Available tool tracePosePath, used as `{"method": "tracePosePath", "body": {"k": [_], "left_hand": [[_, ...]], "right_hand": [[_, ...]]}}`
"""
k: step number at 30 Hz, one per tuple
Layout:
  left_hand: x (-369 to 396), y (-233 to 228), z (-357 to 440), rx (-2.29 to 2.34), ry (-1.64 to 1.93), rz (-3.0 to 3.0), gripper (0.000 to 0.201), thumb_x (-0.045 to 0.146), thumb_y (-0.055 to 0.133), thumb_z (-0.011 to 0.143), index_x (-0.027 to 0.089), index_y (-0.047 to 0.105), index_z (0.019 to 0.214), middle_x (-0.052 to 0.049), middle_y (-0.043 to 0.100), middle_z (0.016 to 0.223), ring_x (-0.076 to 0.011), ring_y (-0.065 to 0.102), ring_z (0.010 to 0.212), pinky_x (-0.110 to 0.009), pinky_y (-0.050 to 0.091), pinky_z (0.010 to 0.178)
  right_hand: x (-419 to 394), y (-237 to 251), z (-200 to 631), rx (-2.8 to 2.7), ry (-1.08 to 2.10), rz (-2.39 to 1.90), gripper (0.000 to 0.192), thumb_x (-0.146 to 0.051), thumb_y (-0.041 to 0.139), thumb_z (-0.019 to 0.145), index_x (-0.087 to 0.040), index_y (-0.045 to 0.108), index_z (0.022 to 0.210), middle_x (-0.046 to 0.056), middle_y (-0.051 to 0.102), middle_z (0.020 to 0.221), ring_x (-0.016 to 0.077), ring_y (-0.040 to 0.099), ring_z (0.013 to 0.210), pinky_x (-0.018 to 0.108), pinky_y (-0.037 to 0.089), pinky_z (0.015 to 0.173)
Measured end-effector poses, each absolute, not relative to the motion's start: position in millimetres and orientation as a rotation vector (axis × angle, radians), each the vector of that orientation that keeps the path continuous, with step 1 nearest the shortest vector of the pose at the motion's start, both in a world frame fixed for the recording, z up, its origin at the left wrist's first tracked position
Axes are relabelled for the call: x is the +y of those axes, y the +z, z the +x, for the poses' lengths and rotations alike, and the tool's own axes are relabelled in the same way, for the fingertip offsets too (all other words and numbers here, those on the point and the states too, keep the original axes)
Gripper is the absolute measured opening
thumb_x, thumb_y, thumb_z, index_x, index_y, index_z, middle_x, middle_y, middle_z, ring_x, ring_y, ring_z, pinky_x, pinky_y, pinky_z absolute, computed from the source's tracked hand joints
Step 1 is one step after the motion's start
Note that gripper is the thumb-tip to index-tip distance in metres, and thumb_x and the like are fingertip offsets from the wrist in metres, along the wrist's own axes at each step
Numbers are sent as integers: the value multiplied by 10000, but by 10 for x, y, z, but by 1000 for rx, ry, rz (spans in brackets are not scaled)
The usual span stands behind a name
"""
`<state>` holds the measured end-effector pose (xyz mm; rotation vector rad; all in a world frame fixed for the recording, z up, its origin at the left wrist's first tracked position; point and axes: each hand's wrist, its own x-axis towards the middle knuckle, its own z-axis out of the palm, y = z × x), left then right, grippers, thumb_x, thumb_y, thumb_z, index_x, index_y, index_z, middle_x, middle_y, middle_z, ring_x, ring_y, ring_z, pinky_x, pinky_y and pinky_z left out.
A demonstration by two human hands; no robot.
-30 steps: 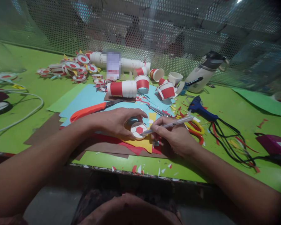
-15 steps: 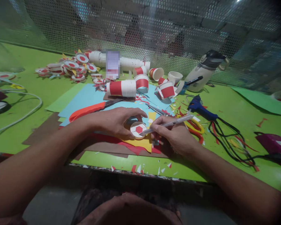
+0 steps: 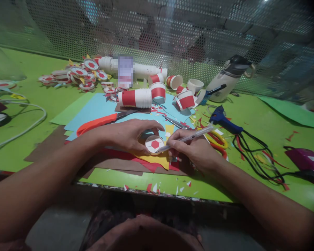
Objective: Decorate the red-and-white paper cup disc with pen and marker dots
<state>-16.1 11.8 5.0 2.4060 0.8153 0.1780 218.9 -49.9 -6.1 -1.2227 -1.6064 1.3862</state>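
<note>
1. Nearest, at the 6 o'clock edge of the green table top (image 3: 151,181): small red and white paper scraps lie scattered.
2. Left hand (image 3: 128,134), curled partly closed, grips the round white paper disc with a red hexagon centre (image 3: 154,144) by its rim, thumb and fingers around it. The disc rests over a yellow paper sheet (image 3: 159,159) near the table's centre.
3. Right hand (image 3: 193,148), closed in a writing grip, holds a slim translucent white pen (image 3: 188,138); the pen tip touches the disc's edge at about 4 o'clock of the disc.
4. At 3 o'clock of the right hand: yellow-and-red handled scissors (image 3: 218,143), then a blue glue gun with black cord (image 3: 223,120).
5. At 11 o'clock of the left hand: an orange-handled cutter (image 3: 96,123) lying on light blue paper (image 3: 94,109).
6. Farther, at 12 o'clock: a stack of red-and-white paper cups on its side (image 3: 134,98), with loose cups beside it.
7. At 10 o'clock, far: a pile of finished red-and-white discs (image 3: 78,74).
8. At 2 o'clock, far: a white bottle with dark lid (image 3: 226,82), leaning.
</note>
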Motion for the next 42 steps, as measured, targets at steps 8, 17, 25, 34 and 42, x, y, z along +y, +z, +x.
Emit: {"method": "tracePosePath", "body": {"k": [8, 17, 25, 34, 42], "left_hand": [[94, 67, -160, 815, 184, 2426, 586, 359, 721, 806, 243, 549, 1354, -48, 630, 1375, -242, 631, 1193, -327, 503, 977], [86, 67, -147, 803, 193, 2473, 595, 362, 707, 814, 237, 537, 1371, -59, 631, 1390, -246, 631, 1208, -324, 504, 982], [78, 78, -145, 797, 207, 2475, 584, 326, 700, 806, 229, 541, 1360, -58, 636, 1381, -234, 627, 1204, -314, 495, 989], [65, 109, -143, 768, 206, 2457, 553, 314, 681, 822, 225, 545, 1352, -68, 625, 1405, -250, 603, 1246, -341, 472, 1042], [93, 106, -156, 788, 100, 2479, 571, 321, 696, 823, 209, 539, 1360, -75, 607, 1401, -264, 592, 1238, -342, 467, 1044]], "right_hand": [[-496, -83, 2188, -1549, 1391, -1228, 166, -310, 713, 835, -205, 635, 732, -4, 684, 603, 114, 569, 509, 244, 434, 494], [-505, -37, 2167, -1604, 1358, -1266, 151, -283, 709, 825, -203, 630, 724, -9, 674, 602, 118, 578, 528, 253, 463, 528], [-500, -6, 2194, -1664, 1415, -1246, 141, -282, 686, 856, -200, 634, 754, -25, 662, 606, 103, 567, 508, 248, 457, 524], [-483, -68, 2214, -1549, 1460, -1240, 162, -304, 731, 827, -201, 651, 731, -8, 672, 601, 112, 555, 500, 245, 395, 474], [-376, -160, 2237, -1131, 1521, -1088, 252, -366, 821, 748, -196, 635, 753, -19, 653, 620, 105, 575, 572, 226, 447, 540]]}}
